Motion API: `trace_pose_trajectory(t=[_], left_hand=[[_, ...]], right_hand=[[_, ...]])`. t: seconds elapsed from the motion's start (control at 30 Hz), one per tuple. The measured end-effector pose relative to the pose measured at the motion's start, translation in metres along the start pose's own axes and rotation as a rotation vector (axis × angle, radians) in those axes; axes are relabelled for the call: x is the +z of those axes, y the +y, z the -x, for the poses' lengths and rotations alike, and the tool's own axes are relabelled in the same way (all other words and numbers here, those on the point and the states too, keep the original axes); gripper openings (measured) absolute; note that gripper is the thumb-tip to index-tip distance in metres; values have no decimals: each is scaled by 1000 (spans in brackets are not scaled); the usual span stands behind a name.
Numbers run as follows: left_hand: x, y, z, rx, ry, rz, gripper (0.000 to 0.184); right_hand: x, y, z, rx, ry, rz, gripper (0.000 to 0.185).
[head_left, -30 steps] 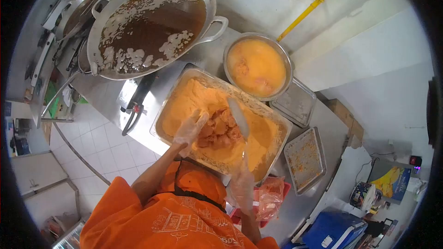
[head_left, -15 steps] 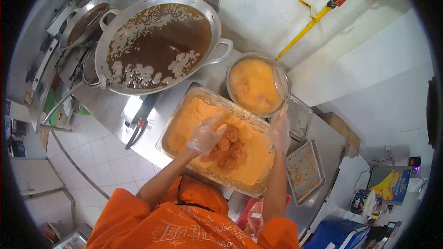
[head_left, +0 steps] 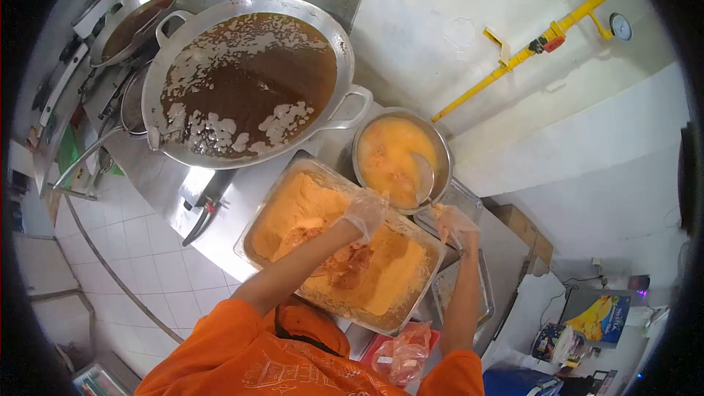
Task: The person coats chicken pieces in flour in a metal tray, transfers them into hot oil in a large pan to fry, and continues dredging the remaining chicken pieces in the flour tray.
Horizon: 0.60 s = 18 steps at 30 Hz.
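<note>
A metal tray [head_left: 245,243] holds orange breading flour [head_left: 304,194] and reddish, wet-looking pieces of raw meat [head_left: 348,264], probably chicken. My left hand [head_left: 367,214], in a clear plastic glove, hovers over the tray's far side with its fingers extended and nothing visible in them. Beyond the tray stands a round metal pot [head_left: 358,163] of yellow-orange liquid with pieces in it. In that liquid rests the bowl of a ladle [head_left: 425,178]. My gloved right hand [head_left: 456,227] is closed around the ladle's handle, just outside the pot's near rim.
A large two-handled wok [head_left: 345,66] of dark oil with pale foam stands at back left, near a smaller pan [head_left: 103,42]. Flat metal trays [head_left: 484,293] lie at right. A yellow gas pipe [head_left: 513,62] runs along the wall. A plastic bag [head_left: 403,356] lies near my body.
My left hand has moved away from the meat toward the tray's far side. My right hand has shifted slightly right and down, and the ladle's bowl has moved lower in the pot.
</note>
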State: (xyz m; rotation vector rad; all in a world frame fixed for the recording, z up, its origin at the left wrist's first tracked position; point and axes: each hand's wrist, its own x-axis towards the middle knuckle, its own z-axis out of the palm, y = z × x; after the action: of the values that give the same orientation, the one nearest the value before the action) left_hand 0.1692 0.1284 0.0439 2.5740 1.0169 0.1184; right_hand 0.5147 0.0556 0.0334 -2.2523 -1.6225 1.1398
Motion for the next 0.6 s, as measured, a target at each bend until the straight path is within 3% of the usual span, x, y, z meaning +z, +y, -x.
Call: trace_pose_trajectory(t=[0.1, 0.3, 0.5, 0.6], left_hand=[[1, 0, -14, -57, -118, 162, 46], [17, 1, -11, 81, 19, -30, 47], [3, 3, -12, -12, -76, 64, 57], [32, -3, -6, 35, 113, 76, 56]], right_hand=[[-20, 12, -2, 79, -112, 14, 19], [-27, 14, -34, 170, -332, 108, 15], [55, 24, -38, 151, -348, 7, 14], [86, 20, -48, 111, -315, -118, 14]])
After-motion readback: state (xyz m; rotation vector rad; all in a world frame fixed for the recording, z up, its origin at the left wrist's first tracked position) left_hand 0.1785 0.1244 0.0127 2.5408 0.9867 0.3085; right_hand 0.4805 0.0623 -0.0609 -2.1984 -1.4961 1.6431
